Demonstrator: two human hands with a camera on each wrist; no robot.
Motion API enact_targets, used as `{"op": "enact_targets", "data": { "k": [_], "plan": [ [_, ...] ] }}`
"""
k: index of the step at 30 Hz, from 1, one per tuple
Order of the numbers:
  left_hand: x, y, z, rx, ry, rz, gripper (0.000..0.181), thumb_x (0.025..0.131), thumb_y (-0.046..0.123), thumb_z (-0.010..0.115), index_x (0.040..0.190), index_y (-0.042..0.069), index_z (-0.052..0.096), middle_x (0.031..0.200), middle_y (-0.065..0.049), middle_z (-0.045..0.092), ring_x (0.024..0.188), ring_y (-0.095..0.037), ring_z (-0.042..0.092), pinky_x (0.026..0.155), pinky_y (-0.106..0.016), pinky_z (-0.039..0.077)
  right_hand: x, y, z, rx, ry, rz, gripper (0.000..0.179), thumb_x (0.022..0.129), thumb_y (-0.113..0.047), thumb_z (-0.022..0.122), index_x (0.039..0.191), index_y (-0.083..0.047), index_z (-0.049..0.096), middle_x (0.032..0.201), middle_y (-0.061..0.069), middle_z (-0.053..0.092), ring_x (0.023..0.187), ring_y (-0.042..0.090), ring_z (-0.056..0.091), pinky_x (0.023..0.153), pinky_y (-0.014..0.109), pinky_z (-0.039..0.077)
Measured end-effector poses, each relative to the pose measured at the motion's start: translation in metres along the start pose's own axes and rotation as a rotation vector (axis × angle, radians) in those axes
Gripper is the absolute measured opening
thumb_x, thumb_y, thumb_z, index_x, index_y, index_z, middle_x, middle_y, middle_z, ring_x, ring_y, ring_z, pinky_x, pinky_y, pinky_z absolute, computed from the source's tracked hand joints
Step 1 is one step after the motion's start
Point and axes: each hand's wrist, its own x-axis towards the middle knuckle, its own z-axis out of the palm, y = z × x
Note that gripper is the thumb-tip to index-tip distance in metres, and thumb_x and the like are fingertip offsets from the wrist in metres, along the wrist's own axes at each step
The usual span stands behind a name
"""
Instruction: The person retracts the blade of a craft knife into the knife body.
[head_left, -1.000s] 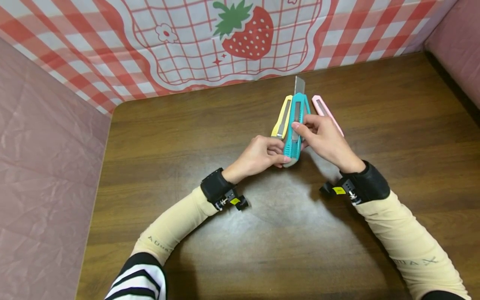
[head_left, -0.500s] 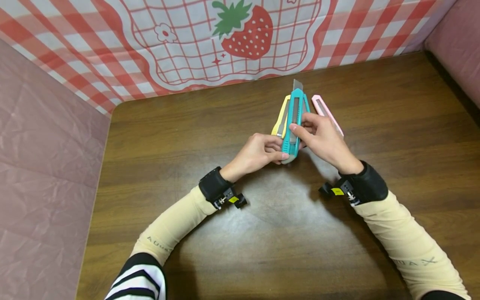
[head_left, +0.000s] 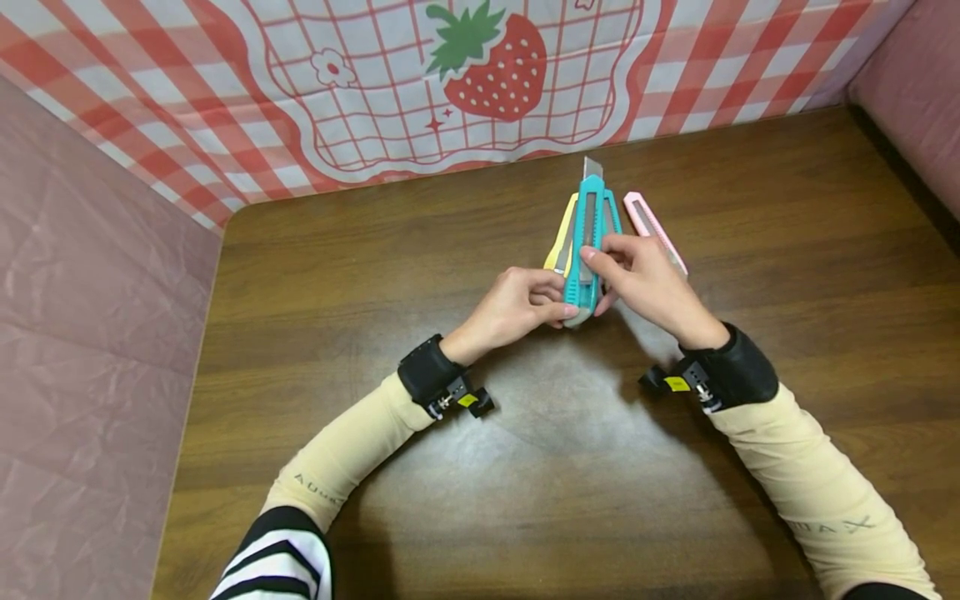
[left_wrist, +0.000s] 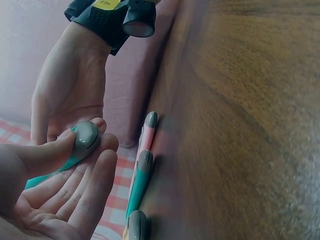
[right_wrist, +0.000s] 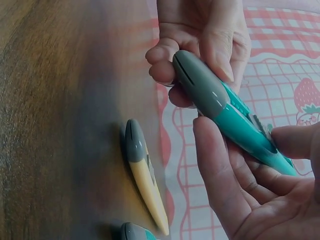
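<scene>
Both hands hold a teal utility knife (head_left: 590, 212) above the table, its metal blade (head_left: 592, 167) sticking out of the far end. My left hand (head_left: 513, 308) pinches the knife's grey butt end (left_wrist: 87, 139) between thumb and fingers. Higher on the body, my right hand (head_left: 651, 279) grips it, thumb on the slider side and fingers under the teal handle (right_wrist: 242, 132). Behind it lie a yellow utility knife (head_left: 561, 243), a second teal utility knife (head_left: 612, 213) and a pink utility knife (head_left: 647, 218). The held knife and right hand partly cover the yellow and second teal ones.
The brown wooden table (head_left: 360, 250) ends at a red-checked strawberry cloth (head_left: 375, 92) hung behind it. Pink fabric (head_left: 90, 333) covers the left side, and more pink material (head_left: 911, 125) stands at the far right.
The blade sticks out less than a second ago, and the right thumb sits farther from the knife's tip. The knife and left hand have shifted slightly left and up in the head view.
</scene>
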Motion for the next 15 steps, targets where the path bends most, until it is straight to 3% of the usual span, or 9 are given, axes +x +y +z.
{"op": "enact_targets", "data": {
  "k": [5,15],
  "plan": [
    [0.000,0.000,0.000,0.029,0.003,0.023,0.019,0.083,0.005,0.069,0.099,-0.002,0.063,0.085,-0.012,0.068,0.071,-0.012,0.064,0.065,-0.032,0.060,0.000,0.001,-0.001,0.021,-0.028,0.017,0.030,0.099,-0.013,0.044,0.084,0.010,0.056,0.071,0.026,0.062,0.052,0.033,0.062,0.045,0.025,0.056],
    [0.001,0.001,0.002,0.062,0.014,0.018,0.019,0.082,0.006,0.070,0.098,-0.001,0.063,0.084,-0.011,0.069,0.069,-0.011,0.064,0.064,-0.032,0.059,0.007,0.031,-0.001,0.040,-0.058,0.034,0.034,0.098,-0.026,0.048,0.086,0.004,0.060,0.073,0.019,0.066,0.052,0.024,0.063,0.050,0.035,0.059]
  ]
}}
